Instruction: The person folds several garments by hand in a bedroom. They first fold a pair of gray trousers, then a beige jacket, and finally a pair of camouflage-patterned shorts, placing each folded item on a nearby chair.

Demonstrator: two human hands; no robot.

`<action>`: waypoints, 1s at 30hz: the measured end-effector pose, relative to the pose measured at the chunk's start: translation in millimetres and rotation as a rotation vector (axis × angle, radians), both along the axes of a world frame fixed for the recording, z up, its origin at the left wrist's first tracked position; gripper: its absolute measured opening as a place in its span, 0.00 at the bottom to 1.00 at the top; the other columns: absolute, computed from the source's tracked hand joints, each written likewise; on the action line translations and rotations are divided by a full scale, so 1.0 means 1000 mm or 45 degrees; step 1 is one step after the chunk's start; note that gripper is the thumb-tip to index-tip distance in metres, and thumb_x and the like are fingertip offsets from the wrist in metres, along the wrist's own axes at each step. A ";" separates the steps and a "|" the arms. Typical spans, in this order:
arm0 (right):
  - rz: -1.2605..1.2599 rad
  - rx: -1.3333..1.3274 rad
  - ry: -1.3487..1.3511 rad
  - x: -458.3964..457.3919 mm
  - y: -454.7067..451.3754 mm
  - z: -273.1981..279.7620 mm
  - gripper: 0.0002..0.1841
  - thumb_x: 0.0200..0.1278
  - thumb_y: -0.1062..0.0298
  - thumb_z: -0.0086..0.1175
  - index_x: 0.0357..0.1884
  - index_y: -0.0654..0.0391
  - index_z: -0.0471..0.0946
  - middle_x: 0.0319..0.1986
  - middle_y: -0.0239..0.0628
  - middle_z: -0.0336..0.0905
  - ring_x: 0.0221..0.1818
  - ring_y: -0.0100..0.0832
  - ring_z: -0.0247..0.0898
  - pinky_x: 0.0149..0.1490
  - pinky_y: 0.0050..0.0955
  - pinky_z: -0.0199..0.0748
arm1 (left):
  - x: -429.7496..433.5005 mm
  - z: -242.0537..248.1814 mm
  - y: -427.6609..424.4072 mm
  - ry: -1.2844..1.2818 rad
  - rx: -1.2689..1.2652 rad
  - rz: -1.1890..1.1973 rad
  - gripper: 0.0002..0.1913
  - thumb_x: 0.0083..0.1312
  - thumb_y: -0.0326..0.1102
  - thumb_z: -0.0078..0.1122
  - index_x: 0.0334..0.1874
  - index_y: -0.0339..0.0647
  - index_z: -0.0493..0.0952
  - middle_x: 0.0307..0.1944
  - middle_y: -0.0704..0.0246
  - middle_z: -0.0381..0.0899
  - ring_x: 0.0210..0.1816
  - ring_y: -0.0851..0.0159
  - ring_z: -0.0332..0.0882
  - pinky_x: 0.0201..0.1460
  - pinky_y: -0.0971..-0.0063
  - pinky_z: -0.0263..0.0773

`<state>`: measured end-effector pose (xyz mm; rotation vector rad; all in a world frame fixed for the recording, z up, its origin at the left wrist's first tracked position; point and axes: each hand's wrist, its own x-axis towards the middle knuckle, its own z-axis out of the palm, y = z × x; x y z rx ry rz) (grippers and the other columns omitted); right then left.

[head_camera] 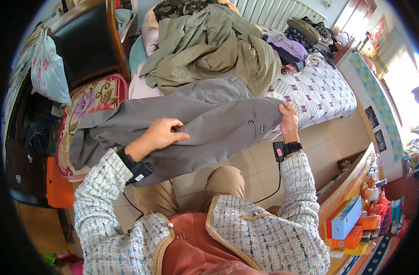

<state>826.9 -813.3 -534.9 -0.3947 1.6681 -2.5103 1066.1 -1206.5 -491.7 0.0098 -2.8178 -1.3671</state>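
Observation:
A pair of grey trousers (202, 120) lies stretched sideways before me, its left end over a floral chair cushion (92, 92) and its upper part against the bed. My right hand (289, 115) grips the edge of the fabric at the right end, close to a small round fitting and a rectangular tag. Over the middle of the cloth rests my left hand (164, 132), thumb and fingers apart, with no fabric plainly pinched. Olive and khaki garments (209, 51) are heaped on the bed behind the grey cloth.
Folded clothes (288, 48) are stacked on the patterned bedspread (316, 91). A wooden chair with a dark back (85, 41) stands at left, beside a hanging plastic bag (48, 68). At lower right, a wooden surface bears a tissue box (347, 218) and several small items. Cables run from both wrist devices.

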 end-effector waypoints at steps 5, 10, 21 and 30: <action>0.102 -0.273 0.048 0.001 0.013 0.001 0.06 0.61 0.78 0.58 0.41 0.63 0.80 0.41 0.38 0.84 0.43 0.29 0.78 0.55 0.28 0.73 | -0.015 0.003 0.013 -0.039 -0.099 -0.033 0.16 0.54 0.40 0.70 0.38 0.35 0.81 0.28 0.53 0.79 0.31 0.54 0.79 0.37 0.65 0.70; 0.194 -0.260 0.051 0.025 0.042 -0.011 0.08 0.58 0.80 0.59 0.40 0.62 0.80 0.39 0.36 0.85 0.41 0.27 0.79 0.52 0.26 0.73 | -0.021 0.020 -0.001 0.214 -0.303 0.065 0.10 0.54 0.35 0.67 0.33 0.35 0.81 0.33 0.56 0.81 0.34 0.53 0.79 0.37 0.66 0.71; 0.423 0.329 -0.383 0.071 0.050 -0.033 0.10 0.62 0.67 0.63 0.42 0.61 0.80 0.36 0.29 0.82 0.33 0.23 0.76 0.40 0.26 0.74 | -0.055 0.020 -0.012 0.370 -0.871 -0.005 0.06 0.49 0.31 0.69 0.21 0.41 0.79 0.39 0.69 0.79 0.47 0.58 0.73 0.49 0.63 0.61; 0.188 0.226 -0.493 0.031 0.013 -0.025 0.16 0.67 0.57 0.62 0.40 0.64 0.81 0.34 0.32 0.82 0.30 0.23 0.76 0.35 0.26 0.74 | -0.048 0.017 -0.018 0.427 -0.904 -0.058 0.06 0.48 0.30 0.69 0.25 0.41 0.80 0.50 0.67 0.79 0.54 0.56 0.73 0.55 0.62 0.61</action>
